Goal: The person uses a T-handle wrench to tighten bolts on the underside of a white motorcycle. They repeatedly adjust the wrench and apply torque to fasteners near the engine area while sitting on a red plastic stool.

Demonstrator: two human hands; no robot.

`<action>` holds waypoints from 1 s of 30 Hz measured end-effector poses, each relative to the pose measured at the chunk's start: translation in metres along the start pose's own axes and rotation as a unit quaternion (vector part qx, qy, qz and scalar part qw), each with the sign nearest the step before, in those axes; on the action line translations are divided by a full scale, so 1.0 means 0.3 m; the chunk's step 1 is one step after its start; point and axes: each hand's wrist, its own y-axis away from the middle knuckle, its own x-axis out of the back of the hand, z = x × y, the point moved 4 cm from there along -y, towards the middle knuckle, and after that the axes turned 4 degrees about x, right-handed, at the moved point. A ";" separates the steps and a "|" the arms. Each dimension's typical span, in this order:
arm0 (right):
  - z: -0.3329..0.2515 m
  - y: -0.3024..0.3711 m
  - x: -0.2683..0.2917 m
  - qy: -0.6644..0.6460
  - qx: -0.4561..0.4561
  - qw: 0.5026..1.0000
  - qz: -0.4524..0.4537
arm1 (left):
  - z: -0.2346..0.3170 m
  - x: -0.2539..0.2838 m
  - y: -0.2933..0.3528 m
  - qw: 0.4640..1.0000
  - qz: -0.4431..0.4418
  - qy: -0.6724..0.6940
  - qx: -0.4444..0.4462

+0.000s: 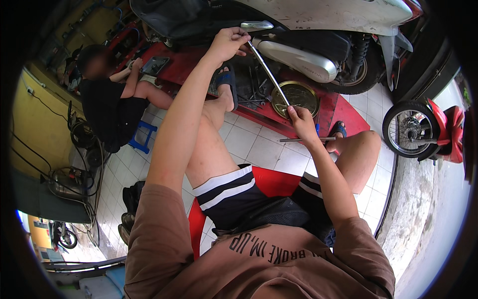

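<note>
A long silver T-handle wrench (271,77) slants between my two hands in front of the scooter. My left hand (229,46) is closed at its upper end, fingertips pinched around the tip. Lower down on the right, my right hand (302,122) wraps the shaft just above the crossbar (294,140). Behind the shaft, a round gold-rimmed tray (273,105) holds small things too unclear to name. The scooter's silver engine-side cover (298,60) lies beyond the wrench, with a silver-tipped part (257,25) near my left hand.
Several hand tools (256,87) lie on the red platform (348,112) under the scooter. At the left, a person in black (107,99) sits on a blue stool (144,135) by a dark tray (155,66). A red motorbike (450,124) stands right; hoses (97,164) run along the left.
</note>
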 end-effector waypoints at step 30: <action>0.028 -0.001 -0.010 0.003 -0.012 1.000 -0.012 | 0.005 -0.006 0.009 1.000 -0.003 -0.015 0.009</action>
